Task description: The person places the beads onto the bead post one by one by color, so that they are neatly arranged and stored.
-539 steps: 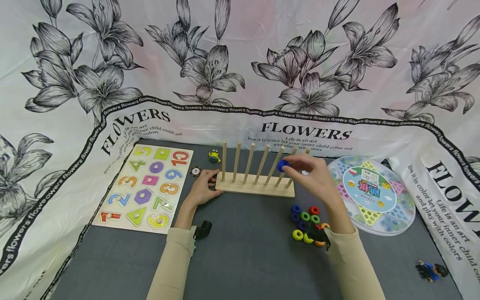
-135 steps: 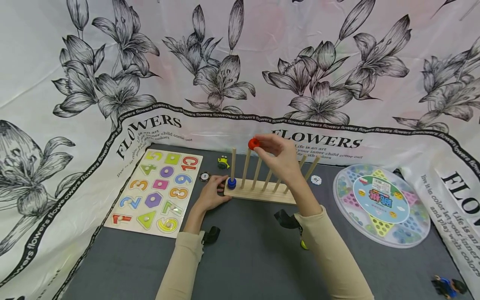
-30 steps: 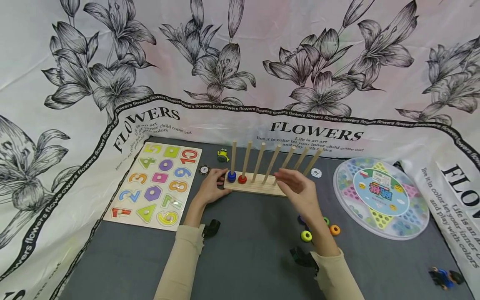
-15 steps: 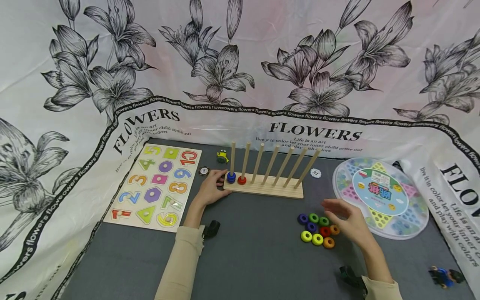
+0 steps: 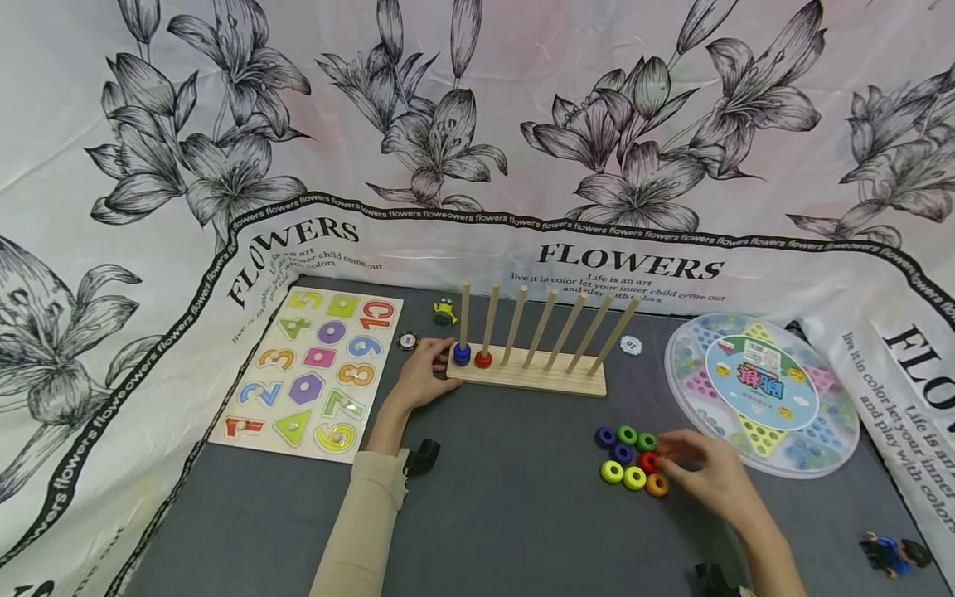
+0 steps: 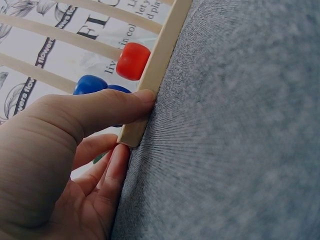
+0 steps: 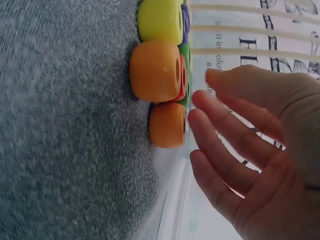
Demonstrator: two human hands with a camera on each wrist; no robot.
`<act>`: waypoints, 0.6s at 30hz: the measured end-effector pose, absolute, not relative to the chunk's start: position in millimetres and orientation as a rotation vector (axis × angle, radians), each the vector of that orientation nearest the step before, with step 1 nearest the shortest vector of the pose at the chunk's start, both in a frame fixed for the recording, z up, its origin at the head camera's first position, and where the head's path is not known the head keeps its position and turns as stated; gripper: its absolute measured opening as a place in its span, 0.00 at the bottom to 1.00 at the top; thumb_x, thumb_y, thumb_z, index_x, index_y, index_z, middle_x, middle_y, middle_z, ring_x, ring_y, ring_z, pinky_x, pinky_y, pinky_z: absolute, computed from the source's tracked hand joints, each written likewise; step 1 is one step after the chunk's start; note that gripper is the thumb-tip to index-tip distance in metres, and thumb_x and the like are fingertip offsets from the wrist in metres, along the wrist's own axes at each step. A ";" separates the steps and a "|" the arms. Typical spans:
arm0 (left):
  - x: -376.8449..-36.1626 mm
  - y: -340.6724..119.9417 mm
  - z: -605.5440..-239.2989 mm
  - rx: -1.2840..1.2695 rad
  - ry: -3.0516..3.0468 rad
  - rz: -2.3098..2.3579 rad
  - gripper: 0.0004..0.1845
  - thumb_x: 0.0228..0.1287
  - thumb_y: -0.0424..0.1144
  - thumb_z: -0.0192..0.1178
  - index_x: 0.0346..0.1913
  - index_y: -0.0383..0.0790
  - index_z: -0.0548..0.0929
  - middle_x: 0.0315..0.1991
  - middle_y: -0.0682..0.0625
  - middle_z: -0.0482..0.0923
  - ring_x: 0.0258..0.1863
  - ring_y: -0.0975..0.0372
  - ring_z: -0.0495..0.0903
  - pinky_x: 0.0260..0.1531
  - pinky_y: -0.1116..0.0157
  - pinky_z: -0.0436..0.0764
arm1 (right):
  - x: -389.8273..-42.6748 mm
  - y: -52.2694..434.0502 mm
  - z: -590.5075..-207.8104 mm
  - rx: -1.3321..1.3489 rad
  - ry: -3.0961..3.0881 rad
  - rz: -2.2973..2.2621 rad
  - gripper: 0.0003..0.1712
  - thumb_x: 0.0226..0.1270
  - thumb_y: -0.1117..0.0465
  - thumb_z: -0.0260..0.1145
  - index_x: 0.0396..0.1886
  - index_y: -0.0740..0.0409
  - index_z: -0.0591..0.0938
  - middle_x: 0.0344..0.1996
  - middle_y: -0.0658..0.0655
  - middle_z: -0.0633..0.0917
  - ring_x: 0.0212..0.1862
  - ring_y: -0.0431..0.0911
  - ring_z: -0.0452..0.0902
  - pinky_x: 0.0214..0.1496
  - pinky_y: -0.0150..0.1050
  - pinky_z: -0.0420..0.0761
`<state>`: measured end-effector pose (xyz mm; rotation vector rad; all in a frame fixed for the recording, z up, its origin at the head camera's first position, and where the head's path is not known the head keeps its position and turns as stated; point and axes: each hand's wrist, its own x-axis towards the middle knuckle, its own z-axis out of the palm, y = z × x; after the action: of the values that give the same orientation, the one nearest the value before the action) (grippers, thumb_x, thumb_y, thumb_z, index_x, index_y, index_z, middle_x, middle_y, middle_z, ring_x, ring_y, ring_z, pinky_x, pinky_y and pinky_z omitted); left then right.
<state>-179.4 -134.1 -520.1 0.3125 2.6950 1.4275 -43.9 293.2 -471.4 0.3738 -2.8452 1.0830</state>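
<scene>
the left hand [image 5: 419,380] rested at the left end of the wooden peg rack [image 5: 526,377], thumb pressed along the base's edge and the other fingers curled loosely under its corner, as the left wrist view showed; it steadied the base rather than gripping it. two blue rings [image 5: 462,354] sat stacked on the first peg and a red ring [image 5: 483,359] on the second, while the other five pegs stood bare. the right hand [image 5: 709,476] lay low over the grey table [image 5: 507,514], fingers relaxed and slightly spread, holding nothing, its fingertips [image 5: 666,454] just beside the cluster of loose rings [image 5: 629,459], right by the red one. the right wrist view showed a small gap between the fingers and the orange rings [image 7: 161,90]. a number puzzle board [image 5: 311,373] lay left of the rack and a round checkers case [image 5: 761,396] to the right.
</scene>
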 end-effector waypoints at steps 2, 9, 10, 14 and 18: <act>-179.8 -134.2 -520.9 0.308 2.697 1.422 0.39 0.55 0.33 0.74 0.70 0.36 0.70 0.60 0.39 0.67 0.53 0.51 0.77 0.54 0.59 0.81 | -43.2 289.0 -470.0 0.334 -2.904 1.051 0.16 0.52 0.72 0.76 0.42 0.64 0.86 0.32 0.55 0.87 0.29 0.35 0.81 0.29 0.33 0.84; -180.4 -133.3 -522.4 0.306 2.698 1.421 0.39 0.54 0.33 0.74 0.71 0.36 0.70 0.60 0.39 0.67 0.53 0.51 0.77 0.55 0.60 0.81 | -41.7 280.3 -464.3 0.139 -3.115 0.894 0.15 0.55 0.63 0.77 0.42 0.61 0.86 0.32 0.55 0.87 0.30 0.43 0.82 0.28 0.37 0.82; -180.4 -133.3 -522.4 0.304 2.696 1.421 0.39 0.55 0.33 0.74 0.71 0.36 0.70 0.60 0.39 0.67 0.53 0.51 0.77 0.55 0.60 0.81 | -42.1 280.0 -464.0 0.133 -3.134 0.870 0.15 0.55 0.62 0.77 0.42 0.61 0.86 0.32 0.54 0.87 0.31 0.44 0.82 0.29 0.38 0.82; -180.0 -134.0 -522.3 0.297 2.692 1.424 0.40 0.54 0.33 0.74 0.71 0.36 0.70 0.60 0.39 0.67 0.53 0.51 0.77 0.55 0.60 0.81 | -42.8 278.8 -465.3 0.138 -3.163 0.826 0.15 0.54 0.60 0.77 0.41 0.57 0.87 0.30 0.50 0.85 0.32 0.44 0.80 0.31 0.41 0.80; -179.5 -135.1 -521.7 0.304 2.692 1.431 0.40 0.54 0.33 0.74 0.71 0.36 0.70 0.60 0.39 0.67 0.53 0.51 0.77 0.55 0.59 0.81 | -43.2 278.1 -466.3 0.165 -3.162 0.852 0.13 0.54 0.59 0.77 0.40 0.55 0.88 0.30 0.50 0.85 0.33 0.44 0.80 0.30 0.39 0.78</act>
<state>-179.5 -135.1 -521.7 0.3042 2.6917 1.4312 -43.2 278.1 -466.3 0.1647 -3.1615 0.8519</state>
